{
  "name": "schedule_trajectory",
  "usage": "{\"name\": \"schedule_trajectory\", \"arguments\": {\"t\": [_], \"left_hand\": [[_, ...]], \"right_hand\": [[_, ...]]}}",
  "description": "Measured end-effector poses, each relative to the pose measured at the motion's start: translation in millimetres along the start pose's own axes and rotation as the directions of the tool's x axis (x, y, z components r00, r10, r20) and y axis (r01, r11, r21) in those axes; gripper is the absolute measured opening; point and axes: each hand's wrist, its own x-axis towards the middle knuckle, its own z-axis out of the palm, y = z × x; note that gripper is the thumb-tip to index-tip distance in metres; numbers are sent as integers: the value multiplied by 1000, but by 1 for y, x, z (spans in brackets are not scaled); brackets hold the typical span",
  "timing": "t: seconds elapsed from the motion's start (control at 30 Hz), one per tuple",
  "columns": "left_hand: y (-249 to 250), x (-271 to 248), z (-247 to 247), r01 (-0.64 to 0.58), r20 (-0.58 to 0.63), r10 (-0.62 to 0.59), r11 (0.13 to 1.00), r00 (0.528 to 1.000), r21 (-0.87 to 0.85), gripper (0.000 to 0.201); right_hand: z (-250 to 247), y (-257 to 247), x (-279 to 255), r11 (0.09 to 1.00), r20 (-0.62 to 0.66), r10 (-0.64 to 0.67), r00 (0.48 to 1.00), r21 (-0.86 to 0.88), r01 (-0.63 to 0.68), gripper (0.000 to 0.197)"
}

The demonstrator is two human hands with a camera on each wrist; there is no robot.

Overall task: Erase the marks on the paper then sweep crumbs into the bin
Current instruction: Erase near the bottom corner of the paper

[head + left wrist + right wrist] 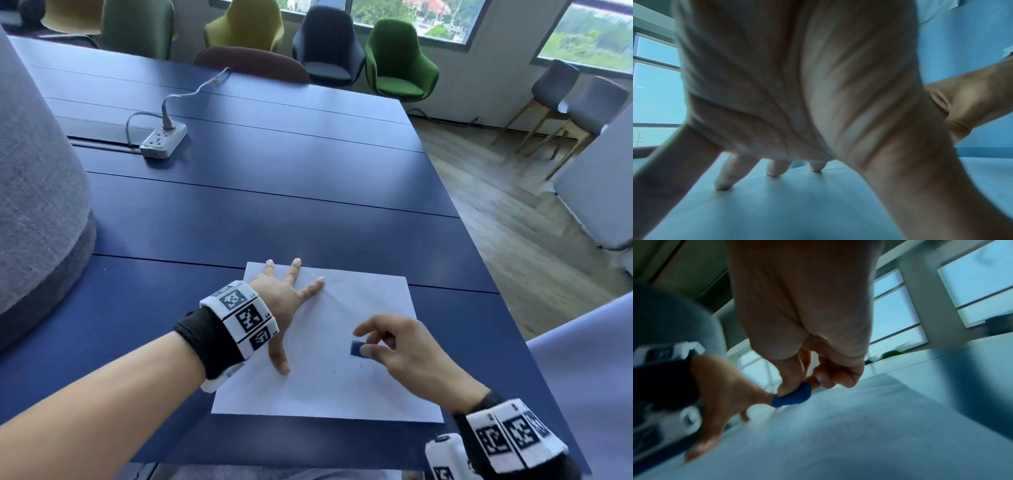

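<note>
A white sheet of paper [342, 383] lies on the blue table [239, 212] near its front edge. My left hand [291, 298] presses flat on the sheet's left part, fingers spread and straight; in the left wrist view the fingertips [723, 186] touch the paper [777, 211]. My right hand [394, 346] hovers over the sheet's right half and pinches a small blue eraser [356, 348] between thumb and fingers, also seen as the eraser [793, 397] just above the paper [838, 443]. A few tiny dark specks [334, 371] lie on the sheet. No bin is in view.
A grey power strip [163, 138] with a cable sits far back left on the table. A large grey fabric shape [37, 192] rises at the left. Several chairs [397, 61] stand beyond the far edge. The table's right edge drops to a wooden floor [513, 205].
</note>
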Motion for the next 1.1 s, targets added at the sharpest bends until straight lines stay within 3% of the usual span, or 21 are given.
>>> {"name": "schedule_trajectory", "arguments": {"t": [0.07, 0.13, 0.37, 0.5, 0.6, 0.77, 0.8, 0.93, 1.1], "left_hand": [[-1, -1, 1, -12, -17, 12, 1000, 1000, 2, 156], [0, -3, 4, -21, -23, 21, 1000, 1000, 9, 156], [1, -16, 12, -60, -64, 59, 998, 996, -9, 155], [2, -36, 21, -89, -79, 79, 988, 994, -123, 133], [17, -55, 31, -152, -193, 114, 969, 975, -195, 105], [99, -58, 57, -237, -424, 129, 948, 896, -211, 84], [114, -52, 66, -231, -426, 112, 944, 898, -237, 80], [149, -25, 95, -227, -457, 115, 953, 882, -199, 84], [131, -25, 102, -244, -494, 136, 956, 859, -161, 80]], "right_hand": [[1, 6, -13, 999, -187, -39, 981, 13, 42, 14], [5, 12, -29, 997, -271, -62, 961, 21, 71, 18], [33, 42, -60, 997, -195, -14, 981, 68, 28, 29], [34, 43, -62, 992, -228, -20, 973, 118, 48, 25], [33, 44, -59, 996, -261, -37, 965, 65, 56, 26], [35, 45, -61, 995, -282, -11, 959, 96, 40, 29], [35, 44, -61, 994, -279, 3, 960, 103, 27, 28], [28, 38, -63, 986, -269, 26, 963, 167, 20, 38], [32, 47, -61, 990, -231, -2, 973, 134, 34, 43]]}}
